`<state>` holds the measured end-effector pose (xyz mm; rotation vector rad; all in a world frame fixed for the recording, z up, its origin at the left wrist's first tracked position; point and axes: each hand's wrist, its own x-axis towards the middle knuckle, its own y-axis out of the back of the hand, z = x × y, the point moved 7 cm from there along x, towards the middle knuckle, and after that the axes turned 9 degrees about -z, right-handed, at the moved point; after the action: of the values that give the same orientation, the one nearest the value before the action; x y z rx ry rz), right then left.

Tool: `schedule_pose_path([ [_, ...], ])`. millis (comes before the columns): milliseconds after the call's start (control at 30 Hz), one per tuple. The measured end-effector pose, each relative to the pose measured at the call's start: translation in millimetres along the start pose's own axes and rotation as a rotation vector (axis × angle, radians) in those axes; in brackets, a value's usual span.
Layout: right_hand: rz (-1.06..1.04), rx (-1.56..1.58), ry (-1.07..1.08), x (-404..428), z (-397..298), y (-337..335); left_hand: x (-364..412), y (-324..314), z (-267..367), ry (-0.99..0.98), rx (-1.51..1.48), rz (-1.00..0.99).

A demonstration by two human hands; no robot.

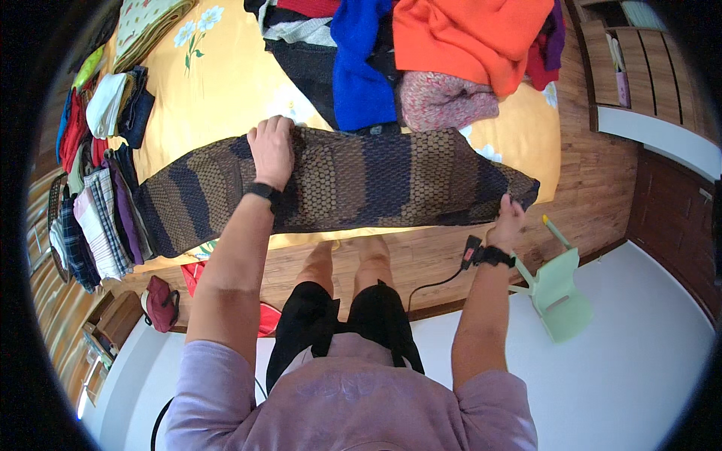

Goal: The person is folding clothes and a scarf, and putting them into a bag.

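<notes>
A brown and navy patterned knit garment [361, 180], folded into a long band, lies across the near edge of the bed with the yellow floral sheet [225, 101]. My left hand [272, 149] is on its upper edge, left of the middle, with the fingers curled; whether they grip the cloth is hard to tell. At the garment's tapered right end, my right hand [510, 220] pinches the lower edge. Beyond the band, close to its upper edge, are a blue garment [364, 73], a pink speckled knit [445, 101] and an orange garment [468, 39].
Folded clothes, among them a plaid shirt [104, 197] and white cloth [106, 104], line the bed's left side. A pale green chair [564, 299] stands on the right beyond my right wrist. A maroon bag [162, 304] is at lower left. Wooden shelves [643, 73] are at upper right.
</notes>
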<state>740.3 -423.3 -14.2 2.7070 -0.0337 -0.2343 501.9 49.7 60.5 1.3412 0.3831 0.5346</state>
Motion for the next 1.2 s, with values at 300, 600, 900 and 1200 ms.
schedule_pose_path([
  [300, -0.162, 0.176, -0.335, -85, -40, -49, -88, -9, 96, -0.316, -0.394, -0.329],
  [600, -0.224, 0.254, -0.45, -63, -40, -67, -101, -10, 107, -0.583, -0.257, -0.357],
  [900, -0.13, 0.089, -0.28, -57, 9, -35, -115, -14, 85, -0.424, -0.299, -0.451],
  [1200, -0.323, 0.424, -0.744, -72, -16, -54, -108, -5, 49, 0.001, -0.364, -0.227],
])
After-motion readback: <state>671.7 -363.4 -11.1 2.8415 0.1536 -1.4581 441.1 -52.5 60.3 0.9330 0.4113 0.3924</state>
